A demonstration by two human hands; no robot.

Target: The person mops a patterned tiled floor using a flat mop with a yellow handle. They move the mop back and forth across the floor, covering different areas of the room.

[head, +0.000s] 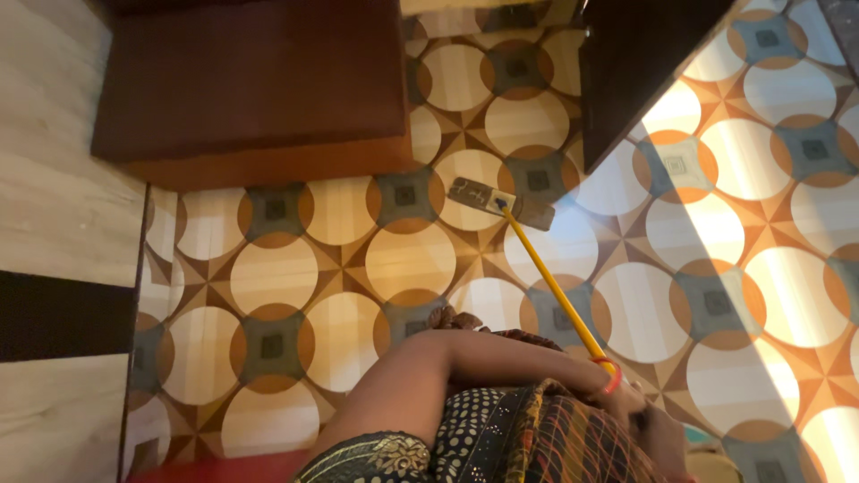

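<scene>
Flat mop (501, 202) with yellow handle (555, 286) rests head-down on the patterned tile floor (295, 268), circles in orange, cream and grey. Handle slants from the mop head toward the lower right, into a hand (631, 402) with an orange bangle at the wrist; grip mostly hidden by patterned cloth, which hand unclear. Bare forearm (429, 367) crosses left of that hand. Dark brown furniture block (250, 89) sits up-left of the mop head; dark panel (635, 63) up-right, sunlit floor beyond.
</scene>
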